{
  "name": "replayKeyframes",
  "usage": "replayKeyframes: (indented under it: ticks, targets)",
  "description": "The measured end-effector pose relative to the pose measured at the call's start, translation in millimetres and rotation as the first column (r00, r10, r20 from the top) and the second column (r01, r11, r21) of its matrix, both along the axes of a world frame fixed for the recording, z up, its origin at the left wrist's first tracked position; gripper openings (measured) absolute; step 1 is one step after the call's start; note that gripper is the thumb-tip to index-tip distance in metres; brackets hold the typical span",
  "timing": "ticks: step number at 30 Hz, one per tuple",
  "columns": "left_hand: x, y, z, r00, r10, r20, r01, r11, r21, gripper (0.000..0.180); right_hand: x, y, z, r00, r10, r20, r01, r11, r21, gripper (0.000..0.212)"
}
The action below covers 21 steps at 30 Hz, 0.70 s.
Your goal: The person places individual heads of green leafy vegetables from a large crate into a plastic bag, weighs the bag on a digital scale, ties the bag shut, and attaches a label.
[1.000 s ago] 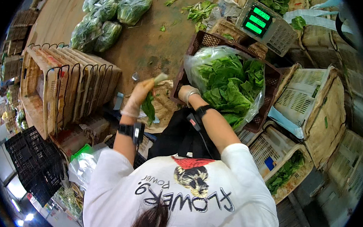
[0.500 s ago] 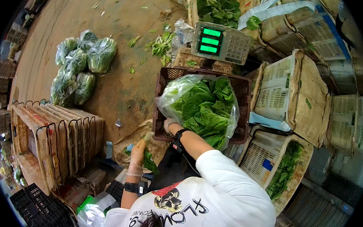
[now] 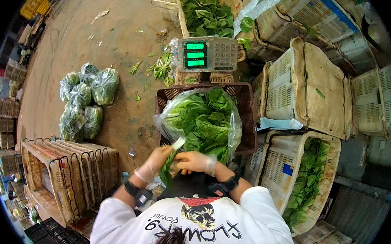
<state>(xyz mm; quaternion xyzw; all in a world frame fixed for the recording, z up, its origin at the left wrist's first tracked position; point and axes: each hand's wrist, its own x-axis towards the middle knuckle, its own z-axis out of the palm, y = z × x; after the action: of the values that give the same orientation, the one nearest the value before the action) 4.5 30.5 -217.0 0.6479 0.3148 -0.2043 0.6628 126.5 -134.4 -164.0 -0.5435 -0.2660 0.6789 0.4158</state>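
My left hand (image 3: 158, 160) is closed around a leafy green (image 3: 167, 174), its pale stem end pointing up and its dark leaf hanging below. Right beside it, my right hand (image 3: 195, 162) has its fingers curled in at the leaf; what they pinch, if anything, is too small to tell. Just beyond both hands, a clear plastic bag (image 3: 236, 129) full of leafy greens (image 3: 209, 120) lies open in a brown crate (image 3: 248, 112). Behind the crate stands a scale display (image 3: 208, 54) with green lit readouts.
Several bagged bundles of greens (image 3: 87, 91) lie on the floor at the left. Nearer, a row of stacked crates (image 3: 69, 172) stands. On the right are a crate of greens (image 3: 308, 182) and more pale crates (image 3: 314, 89). Another crate of greens (image 3: 206, 15) is at the far side.
My right hand has left the bag in the crate and come back toward me, beside my left hand. The left hand has moved right and up with the leafy green.
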Motion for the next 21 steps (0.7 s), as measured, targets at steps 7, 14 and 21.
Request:
replayKeyframes:
  ticks: [7, 14, 21]
  targets:
    - [276, 102, 169, 0.632, -0.570, 0.525, -0.214, 0.522, 0.825, 0.030, 34, -106, 4, 0.323, -0.377, 0.868, 0.639, 0.763, 0.094, 0.048]
    - [283, -13, 141, 0.399, -0.803, 0.443, -0.029, 0.472, 0.881, 0.025, 37, -145, -93, 0.328, -0.171, 0.929, 0.701, 0.703, -0.119, 0.037]
    - [144, -168, 12, 0.513, -0.778, 0.362, 0.311, 0.562, 0.767, 0.010, 62, -192, -50, 0.120, -0.890, -0.439, 0.990, 0.138, -0.008, 0.029]
